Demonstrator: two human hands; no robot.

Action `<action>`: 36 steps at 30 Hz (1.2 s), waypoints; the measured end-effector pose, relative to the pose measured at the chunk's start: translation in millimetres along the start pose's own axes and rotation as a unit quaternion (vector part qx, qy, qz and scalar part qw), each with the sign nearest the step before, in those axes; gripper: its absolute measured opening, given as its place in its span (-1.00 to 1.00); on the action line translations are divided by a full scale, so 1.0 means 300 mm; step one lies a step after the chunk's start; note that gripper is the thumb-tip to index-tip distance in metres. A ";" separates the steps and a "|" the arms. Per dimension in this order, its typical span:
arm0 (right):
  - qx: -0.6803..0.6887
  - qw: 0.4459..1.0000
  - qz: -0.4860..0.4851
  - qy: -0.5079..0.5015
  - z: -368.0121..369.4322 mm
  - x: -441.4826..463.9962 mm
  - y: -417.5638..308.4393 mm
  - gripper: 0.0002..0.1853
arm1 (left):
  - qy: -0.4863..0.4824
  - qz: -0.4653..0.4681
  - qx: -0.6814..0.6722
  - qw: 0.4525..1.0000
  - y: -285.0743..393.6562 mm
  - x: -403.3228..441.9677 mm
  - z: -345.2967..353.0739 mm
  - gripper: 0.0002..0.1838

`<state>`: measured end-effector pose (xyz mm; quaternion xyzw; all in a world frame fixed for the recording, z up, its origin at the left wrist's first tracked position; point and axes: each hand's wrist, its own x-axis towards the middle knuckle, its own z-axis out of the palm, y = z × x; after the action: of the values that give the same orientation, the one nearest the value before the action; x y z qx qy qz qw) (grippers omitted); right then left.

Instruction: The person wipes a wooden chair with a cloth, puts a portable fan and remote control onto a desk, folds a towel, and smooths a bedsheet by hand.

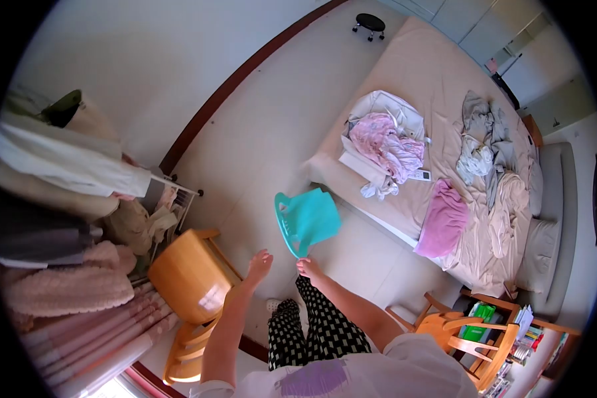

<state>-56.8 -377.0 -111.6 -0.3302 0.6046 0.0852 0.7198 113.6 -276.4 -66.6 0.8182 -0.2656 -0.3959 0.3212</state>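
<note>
A teal plastic basket (312,219) with a cut-out handle in its rim hangs tilted in front of me, above the floor. My right hand (308,268) is closed on the near end of its rim. My left hand (260,265) is held out to the left of the basket, apart from it, with its fingers loosely open and nothing visible in them. Whatever the basket holds inside cannot be seen from here.
On the bed (378,73) lie a pink and white clothes pile (385,142), a pink cloth (443,219) and grey clothes (487,129). A wooden chair (196,275) and a loaded clothes rack (191,199) stand left. Another wooden chair (438,328) is at right; a black stool (370,22) stands far off.
</note>
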 end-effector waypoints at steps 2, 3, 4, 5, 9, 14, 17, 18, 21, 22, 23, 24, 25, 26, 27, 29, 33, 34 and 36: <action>-0.079 0.997 0.002 0.018 -0.031 0.095 0.009 -0.61 | -0.036 -0.058 0.030 0.997 -0.029 0.084 0.067 -0.48; -0.077 0.997 0.010 0.018 -0.035 0.126 0.006 -0.61 | -0.042 -0.063 0.031 0.997 -0.132 0.149 0.133 -0.48; -0.135 0.987 -0.072 0.042 -0.031 0.144 0.005 -0.56 | -0.047 -0.003 0.118 0.992 -0.291 0.219 0.216 -0.45; -0.194 0.967 -0.153 0.062 -0.025 0.159 0.016 -0.52 | -0.053 0.057 0.200 0.977 -0.389 0.242 0.272 -0.42; -0.337 0.925 -0.169 0.054 -0.016 0.172 -0.083 -0.38 | -0.044 -0.129 0.068 0.988 -0.206 0.300 0.292 -0.38; -0.376 0.890 -0.249 0.067 0.015 0.309 -0.051 -0.30 | -0.030 -0.134 -0.008 0.991 -0.159 0.430 0.320 -0.33; -0.365 0.892 -0.264 0.046 0.042 0.371 -0.073 -0.33 | -0.008 -0.113 -0.073 0.991 -0.178 0.520 0.369 -0.48; -0.321 0.904 -0.281 0.023 0.056 0.419 -0.068 -0.35 | -0.009 -0.120 -0.076 0.990 -0.170 0.530 0.368 -0.48; -0.210 0.948 -0.229 -0.070 0.060 0.455 -0.215 -0.35 | -0.012 -0.193 -0.199 0.961 -0.163 0.535 0.366 -0.50; -0.266 0.940 -0.213 -0.030 0.067 0.419 -0.316 -0.34 | 0.041 -0.200 -0.192 0.960 -0.200 0.525 0.395 -0.49; -0.320 0.926 -0.198 0.009 0.078 0.398 -0.391 -0.33 | 0.095 -0.206 -0.183 0.956 -0.235 0.505 0.418 -0.48; -0.324 0.925 -0.199 -0.002 0.091 0.404 -0.437 -0.33 | 0.084 -0.136 -0.114 0.980 -0.263 0.474 0.440 -0.49; -0.444 0.837 -0.319 0.025 0.112 0.416 -0.478 -0.35 | 0.061 -0.110 -0.073 0.989 -0.258 0.442 0.441 -0.51; -0.544 0.718 -0.431 0.051 0.132 0.434 -0.509 -0.38 | 0.040 -0.082 -0.032 0.995 -0.249 0.410 0.439 -0.52; -0.546 0.714 -0.436 0.038 0.141 0.475 -0.528 -0.38 | 0.007 -0.100 -0.023 0.995 -0.200 0.379 0.419 -0.55; -0.703 0.443 -0.556 -0.014 0.151 0.591 -0.531 -0.51 | -0.074 -0.157 -0.068 0.982 -0.159 0.372 0.392 -0.61; -0.777 0.342 -0.524 -0.069 0.195 0.654 -0.582 -0.88 | -0.132 -0.178 -0.039 0.974 -0.142 0.408 0.374 -0.62; -0.800 0.310 -0.507 -0.083 0.205 0.656 -0.606 -0.90 | -0.113 -0.181 -0.039 0.976 -0.117 0.402 0.353 -0.61; -0.766 0.343 -0.540 -0.067 0.222 0.630 -0.660 -0.90 | -0.101 -0.195 -0.032 0.975 -0.081 0.407 0.298 -0.54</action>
<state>148.8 -542.7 -209.6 -0.9852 -0.0840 0.1260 0.0808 111.4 -372.9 -185.5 0.7992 -0.1198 -0.5400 0.2353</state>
